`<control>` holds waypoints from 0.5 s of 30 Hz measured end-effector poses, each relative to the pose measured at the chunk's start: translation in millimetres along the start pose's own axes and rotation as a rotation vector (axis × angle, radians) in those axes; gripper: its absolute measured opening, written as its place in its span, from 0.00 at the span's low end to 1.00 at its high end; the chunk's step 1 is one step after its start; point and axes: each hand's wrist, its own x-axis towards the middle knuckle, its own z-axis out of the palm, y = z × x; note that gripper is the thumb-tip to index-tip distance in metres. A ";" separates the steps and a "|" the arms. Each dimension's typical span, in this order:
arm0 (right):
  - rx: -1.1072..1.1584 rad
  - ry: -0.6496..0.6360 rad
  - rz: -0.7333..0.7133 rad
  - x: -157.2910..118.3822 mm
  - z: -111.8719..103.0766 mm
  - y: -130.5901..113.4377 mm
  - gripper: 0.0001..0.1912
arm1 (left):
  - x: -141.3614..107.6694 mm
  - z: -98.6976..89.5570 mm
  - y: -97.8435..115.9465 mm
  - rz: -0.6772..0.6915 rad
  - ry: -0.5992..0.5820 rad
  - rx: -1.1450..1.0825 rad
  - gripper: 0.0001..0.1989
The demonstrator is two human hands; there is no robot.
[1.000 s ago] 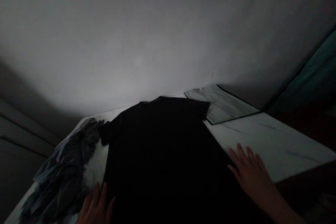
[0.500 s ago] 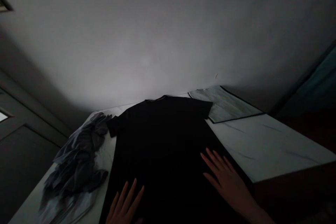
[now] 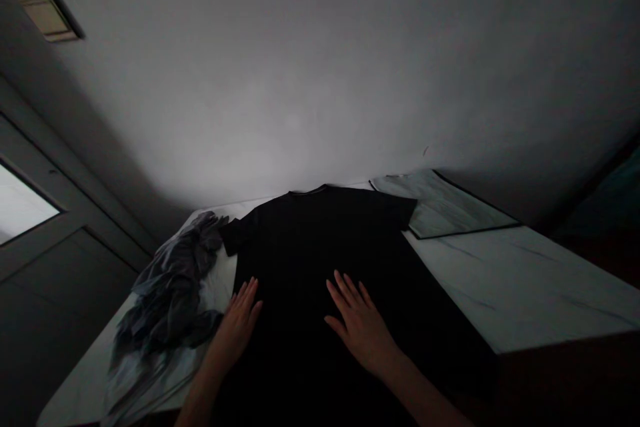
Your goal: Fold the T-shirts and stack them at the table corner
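Note:
A black short-sleeved T-shirt (image 3: 310,247) is spread out on the white marbled table (image 3: 500,293), its neckline toward the wall. My left hand (image 3: 241,317) rests at the shirt's left side edge, fingers stretched out and holding nothing. On the middle of the shirt lies my right hand (image 3: 357,320), palm down with its fingers spread. The lower part of the shirt is dark and hard to make out beneath my forearms.
A rumpled heap of grey and dark clothes (image 3: 173,300) lies along the table's left side. At the back right is a flat pale sheet with black edging (image 3: 450,207), touching the shirt's sleeve. Behind stands a wall (image 3: 310,80); a door (image 3: 75,267) is at left.
My left hand has moved forward up the shirt's left side. My right hand has shifted left to the shirt's middle. The view has turned slightly left.

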 end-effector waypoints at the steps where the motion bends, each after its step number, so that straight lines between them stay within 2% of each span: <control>1: -0.004 0.002 0.030 0.2 1.6 5.6 0.33 | 5.8 3.9 -10.7 0.020 -0.010 0.034 0.26; 4: -0.052 0.052 0.120 -18.4 3.2 45.3 0.34 | 8.7 10.0 -39.2 0.028 0.024 0.111 0.26; 6: -0.104 0.104 0.173 -39.5 1.6 77.8 0.35 | 7.1 9.1 -47.8 0.024 0.039 0.130 0.26; 11: -0.197 0.208 0.255 -92.2 -2.1 143.7 0.40 | -2.9 -1.7 -35.9 0.061 0.103 0.150 0.23; 13: -0.185 0.178 0.236 -104.6 -2.5 162.7 0.39 | -22.5 -5.7 -27.1 0.051 0.146 0.151 0.21; 15: -0.161 0.126 0.245 -104.2 -6.1 172.6 0.38 | -54.2 -7.6 -19.7 0.013 0.214 0.121 0.20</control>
